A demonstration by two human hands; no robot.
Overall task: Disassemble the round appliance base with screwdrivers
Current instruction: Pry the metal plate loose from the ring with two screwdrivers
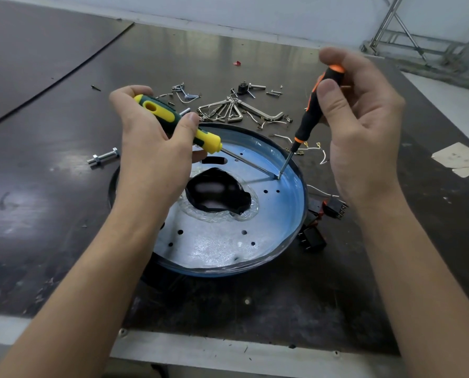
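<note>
On the base (217,246) lying between the arms, both tips meet at 1 spot on its far-right floor, seemingly a screw (279,177): the right hand (364,132) pinches the orange driver (308,118) near upright over it, while the left hand (151,148) grips the yellow driver (159,109) slanting in from the left.
</note>
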